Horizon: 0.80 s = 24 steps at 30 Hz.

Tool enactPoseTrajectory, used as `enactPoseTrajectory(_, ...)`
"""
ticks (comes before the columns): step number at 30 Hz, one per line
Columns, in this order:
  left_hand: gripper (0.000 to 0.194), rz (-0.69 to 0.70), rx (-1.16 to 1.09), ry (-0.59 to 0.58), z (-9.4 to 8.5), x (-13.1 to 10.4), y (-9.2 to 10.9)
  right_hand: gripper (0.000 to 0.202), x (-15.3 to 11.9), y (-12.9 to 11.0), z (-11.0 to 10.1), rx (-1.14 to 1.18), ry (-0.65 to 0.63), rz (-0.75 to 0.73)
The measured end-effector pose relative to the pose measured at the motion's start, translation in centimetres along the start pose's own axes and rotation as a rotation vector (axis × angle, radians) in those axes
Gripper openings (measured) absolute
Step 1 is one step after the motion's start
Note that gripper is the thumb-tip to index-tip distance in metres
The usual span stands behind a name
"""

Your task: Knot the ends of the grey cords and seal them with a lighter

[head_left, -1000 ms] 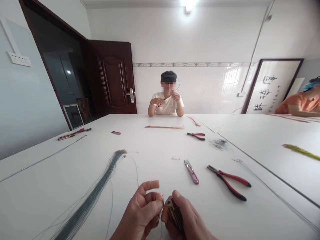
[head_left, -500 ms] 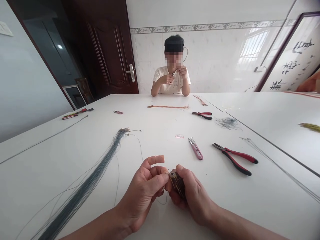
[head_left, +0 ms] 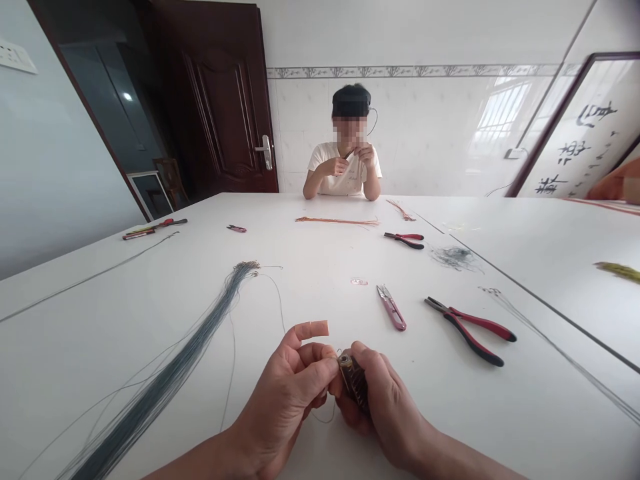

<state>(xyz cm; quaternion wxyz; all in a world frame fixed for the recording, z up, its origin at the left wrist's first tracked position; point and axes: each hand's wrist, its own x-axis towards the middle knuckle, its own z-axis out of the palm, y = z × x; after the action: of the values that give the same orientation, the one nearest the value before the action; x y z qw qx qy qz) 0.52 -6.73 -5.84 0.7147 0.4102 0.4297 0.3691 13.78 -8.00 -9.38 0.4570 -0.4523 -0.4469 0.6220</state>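
Observation:
My right hand (head_left: 387, 400) is wrapped round a small dark patterned tool (head_left: 354, 383) with a round metal detail at its top. Thumb and fingers of my left hand (head_left: 295, 387) pinch together at the tool's upper left end, where a tiny hook or line end shows; tape covers some of its fingertips. A thin line hangs in a loop below the fingers. Left of my hands lies a long bundle of grey-green lines (head_left: 200, 340) with small metal hooks at its far end. Pink thread snips (head_left: 391, 308) lie beyond my right hand.
Red-and-black pliers (head_left: 473, 328) lie at the right, with smaller pliers (head_left: 405, 239) farther back. A tangle of line (head_left: 455, 257) and orange strands (head_left: 337, 221) are on the white table (head_left: 310, 267). Another person (head_left: 345, 167) sits opposite, both hands raised.
The view has tilted slightly upward, so things appear lower. My hands keep nearly the same hold, and the dark tool has turned slightly.

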Motion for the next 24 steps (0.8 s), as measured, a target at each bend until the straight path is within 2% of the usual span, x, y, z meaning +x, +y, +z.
enactPoseTrajectory(12,0.044,0.054,0.072,0.004,-0.19,-0.43,-0.04,0.047,-0.11,-0.36,0.35,-0.067,-0.008,-0.017)
enactPoseTrajectory(16,0.046,0.056,0.062,0.002,-0.21,-0.31,-0.12,0.044,-0.2,-0.77,0.51,-0.085,-0.003,0.027)
enactPoseTrajectory(24,0.048,0.045,0.078,-0.011,-0.4,-0.19,-0.12,0.048,-0.02,-0.5,0.48,-0.082,-0.015,0.013)
